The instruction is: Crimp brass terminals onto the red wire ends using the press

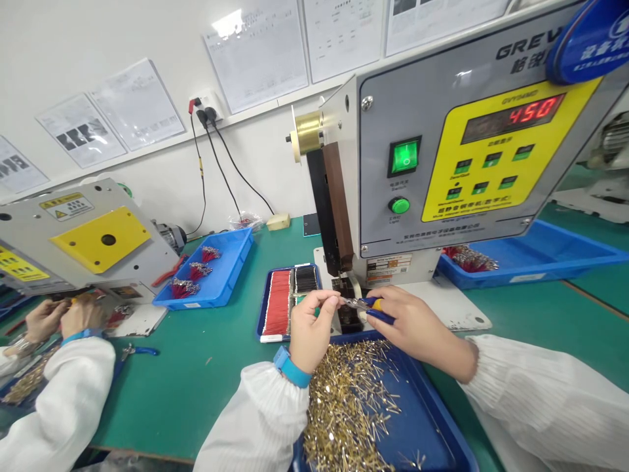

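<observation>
My right hand (413, 328) is wrapped round a small pair of pliers (381, 316) with blue handles. Their metal jaws point left and meet the fingertips of my left hand (312, 328). Thumb and forefinger of that hand are pinched together; what lies between them is too small to make out. Both hands are in front of the press head of a grey machine (393, 229). Below them a blue tray (417, 406) holds a heap of small gold-coloured metal pins (344, 400). Just left of the press, a smaller tray holds red wires (278, 301) and black wires (306, 279).
At far left a co-worker's hands (81, 318) work at another machine (88, 229), with blue-handled pliers (140, 351) on the green table (196, 393) nearby. A blue bin (221, 282) holds red wire bundles; another blue bin (540, 262) stands behind on the right.
</observation>
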Action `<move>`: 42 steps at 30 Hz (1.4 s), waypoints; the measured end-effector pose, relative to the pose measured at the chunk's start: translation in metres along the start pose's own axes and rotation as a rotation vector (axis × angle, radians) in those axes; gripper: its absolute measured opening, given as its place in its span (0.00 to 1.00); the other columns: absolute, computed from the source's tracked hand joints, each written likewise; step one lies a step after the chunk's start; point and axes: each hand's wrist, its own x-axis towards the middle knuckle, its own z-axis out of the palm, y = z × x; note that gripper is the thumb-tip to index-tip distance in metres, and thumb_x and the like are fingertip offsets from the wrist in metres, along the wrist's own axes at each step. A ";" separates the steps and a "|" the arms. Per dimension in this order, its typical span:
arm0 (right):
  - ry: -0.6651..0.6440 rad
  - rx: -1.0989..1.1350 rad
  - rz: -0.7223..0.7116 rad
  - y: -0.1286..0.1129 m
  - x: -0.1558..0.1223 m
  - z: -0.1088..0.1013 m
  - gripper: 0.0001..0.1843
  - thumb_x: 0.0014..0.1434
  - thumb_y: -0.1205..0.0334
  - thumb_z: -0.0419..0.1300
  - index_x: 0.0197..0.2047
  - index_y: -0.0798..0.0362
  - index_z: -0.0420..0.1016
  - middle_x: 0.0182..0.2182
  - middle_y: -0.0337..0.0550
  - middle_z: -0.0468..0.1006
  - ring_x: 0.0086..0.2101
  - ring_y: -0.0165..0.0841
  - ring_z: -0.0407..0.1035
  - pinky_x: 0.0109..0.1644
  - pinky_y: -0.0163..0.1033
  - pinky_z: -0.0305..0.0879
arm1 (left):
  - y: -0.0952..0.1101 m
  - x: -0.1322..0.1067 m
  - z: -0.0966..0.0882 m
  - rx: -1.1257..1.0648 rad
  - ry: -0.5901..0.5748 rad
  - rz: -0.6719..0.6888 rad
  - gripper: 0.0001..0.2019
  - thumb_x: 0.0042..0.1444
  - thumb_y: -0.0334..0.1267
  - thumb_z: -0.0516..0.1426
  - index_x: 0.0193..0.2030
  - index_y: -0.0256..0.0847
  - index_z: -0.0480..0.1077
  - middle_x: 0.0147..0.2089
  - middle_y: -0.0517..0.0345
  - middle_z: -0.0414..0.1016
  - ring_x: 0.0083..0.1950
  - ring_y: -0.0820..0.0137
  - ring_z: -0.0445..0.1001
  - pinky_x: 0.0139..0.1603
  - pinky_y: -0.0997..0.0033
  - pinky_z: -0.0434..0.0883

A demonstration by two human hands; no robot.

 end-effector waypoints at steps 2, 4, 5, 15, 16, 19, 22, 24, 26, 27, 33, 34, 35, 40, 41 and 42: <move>0.000 0.004 0.000 0.000 0.000 0.000 0.10 0.62 0.61 0.56 0.35 0.53 0.78 0.39 0.50 0.78 0.39 0.41 0.73 0.45 0.48 0.72 | 0.001 0.000 -0.001 0.024 0.002 0.011 0.10 0.61 0.43 0.57 0.39 0.39 0.75 0.37 0.54 0.80 0.41 0.67 0.78 0.45 0.68 0.74; -0.001 0.004 -0.002 0.000 0.000 0.000 0.10 0.62 0.61 0.56 0.34 0.53 0.78 0.39 0.50 0.78 0.39 0.41 0.73 0.45 0.47 0.72 | 0.001 0.001 -0.002 0.035 0.007 0.016 0.10 0.61 0.42 0.57 0.39 0.39 0.75 0.37 0.54 0.80 0.41 0.67 0.78 0.46 0.68 0.73; -0.001 0.003 -0.003 0.000 0.000 0.000 0.10 0.62 0.61 0.56 0.34 0.53 0.77 0.39 0.50 0.78 0.39 0.41 0.73 0.45 0.47 0.72 | 0.001 0.001 -0.002 0.034 0.009 0.016 0.10 0.61 0.42 0.57 0.39 0.39 0.75 0.37 0.54 0.80 0.41 0.68 0.78 0.46 0.68 0.73; -0.003 0.009 0.009 -0.001 0.000 -0.001 0.09 0.61 0.61 0.57 0.36 0.53 0.78 0.40 0.50 0.78 0.40 0.40 0.73 0.45 0.47 0.73 | 0.000 0.001 -0.001 -0.045 0.017 -0.026 0.11 0.61 0.44 0.58 0.40 0.38 0.75 0.38 0.53 0.80 0.42 0.66 0.78 0.48 0.65 0.73; -0.001 0.006 0.007 -0.001 0.000 -0.001 0.09 0.61 0.61 0.57 0.35 0.53 0.78 0.40 0.50 0.78 0.39 0.40 0.73 0.45 0.47 0.73 | 0.000 0.001 0.000 -0.052 0.017 -0.036 0.11 0.60 0.44 0.58 0.40 0.38 0.75 0.38 0.53 0.81 0.42 0.66 0.78 0.48 0.65 0.73; 0.002 -0.004 0.004 0.000 0.000 -0.001 0.09 0.61 0.61 0.57 0.35 0.53 0.77 0.40 0.50 0.78 0.39 0.40 0.73 0.45 0.47 0.73 | -0.001 0.002 0.000 -0.070 0.017 -0.058 0.11 0.60 0.44 0.58 0.40 0.38 0.74 0.37 0.53 0.81 0.41 0.67 0.78 0.47 0.66 0.74; 0.000 -0.012 -0.006 0.000 0.000 -0.001 0.10 0.62 0.61 0.55 0.35 0.53 0.77 0.40 0.50 0.78 0.39 0.41 0.73 0.44 0.47 0.73 | -0.003 0.002 0.001 -0.079 0.026 -0.060 0.10 0.60 0.44 0.58 0.40 0.38 0.75 0.38 0.53 0.81 0.42 0.67 0.78 0.47 0.67 0.73; 0.008 -0.015 -0.026 0.000 0.000 -0.001 0.12 0.63 0.60 0.54 0.34 0.54 0.77 0.39 0.51 0.78 0.39 0.41 0.74 0.43 0.47 0.74 | -0.004 0.002 0.002 -0.076 0.037 -0.057 0.10 0.60 0.43 0.58 0.39 0.39 0.75 0.38 0.53 0.80 0.42 0.67 0.78 0.47 0.67 0.73; 0.030 -0.021 -0.054 0.000 0.000 -0.001 0.13 0.64 0.59 0.53 0.32 0.53 0.76 0.38 0.51 0.78 0.38 0.41 0.74 0.41 0.47 0.74 | -0.003 0.000 0.002 -0.039 0.046 -0.027 0.08 0.60 0.41 0.58 0.39 0.39 0.75 0.39 0.53 0.80 0.43 0.67 0.77 0.48 0.66 0.72; 0.042 -0.026 -0.068 0.001 0.000 0.000 0.14 0.64 0.59 0.52 0.32 0.53 0.76 0.38 0.51 0.79 0.37 0.41 0.75 0.40 0.46 0.75 | -0.002 0.000 0.002 0.001 0.060 0.008 0.07 0.60 0.40 0.58 0.38 0.39 0.75 0.40 0.53 0.79 0.44 0.66 0.76 0.48 0.66 0.71; 0.116 -0.056 -0.126 0.004 0.002 0.001 0.16 0.64 0.57 0.52 0.28 0.51 0.76 0.37 0.50 0.80 0.35 0.42 0.76 0.35 0.46 0.77 | 0.015 0.016 -0.021 0.296 0.244 0.345 0.04 0.59 0.34 0.59 0.33 0.41 0.73 0.35 0.56 0.74 0.40 0.68 0.72 0.42 0.69 0.70; 0.122 -0.060 -0.131 0.004 0.002 0.001 0.16 0.63 0.57 0.52 0.29 0.51 0.76 0.37 0.50 0.80 0.35 0.43 0.76 0.35 0.46 0.77 | 0.022 0.022 -0.029 0.336 0.273 0.423 0.04 0.60 0.34 0.59 0.34 0.41 0.73 0.34 0.56 0.74 0.39 0.69 0.72 0.42 0.69 0.69; 0.129 -0.065 -0.134 0.005 0.002 0.001 0.16 0.63 0.57 0.52 0.30 0.51 0.77 0.37 0.50 0.80 0.35 0.43 0.77 0.35 0.46 0.77 | 0.032 0.027 -0.038 0.379 0.307 0.508 0.03 0.59 0.33 0.59 0.34 0.41 0.72 0.34 0.57 0.74 0.39 0.69 0.72 0.42 0.68 0.69; 0.101 -0.077 -0.120 0.008 0.000 0.001 0.17 0.63 0.56 0.52 0.31 0.51 0.79 0.38 0.51 0.81 0.37 0.44 0.77 0.35 0.46 0.78 | 0.106 0.037 -0.077 0.474 0.695 0.976 0.06 0.57 0.28 0.60 0.38 0.43 0.71 0.35 0.59 0.73 0.38 0.69 0.72 0.42 0.65 0.71; 0.079 -0.076 -0.104 0.009 -0.001 0.001 0.17 0.63 0.55 0.52 0.32 0.51 0.79 0.39 0.51 0.81 0.38 0.45 0.77 0.35 0.46 0.78 | 0.122 0.036 -0.083 0.491 0.780 1.067 0.07 0.56 0.28 0.60 0.39 0.43 0.71 0.34 0.60 0.73 0.39 0.69 0.73 0.41 0.65 0.72; 0.053 -0.075 -0.085 0.009 -0.001 0.001 0.17 0.63 0.54 0.52 0.33 0.51 0.80 0.40 0.51 0.81 0.39 0.45 0.77 0.37 0.46 0.78 | 0.135 0.036 -0.090 0.524 0.846 1.150 0.08 0.55 0.28 0.61 0.39 0.43 0.70 0.34 0.60 0.73 0.39 0.69 0.73 0.40 0.64 0.73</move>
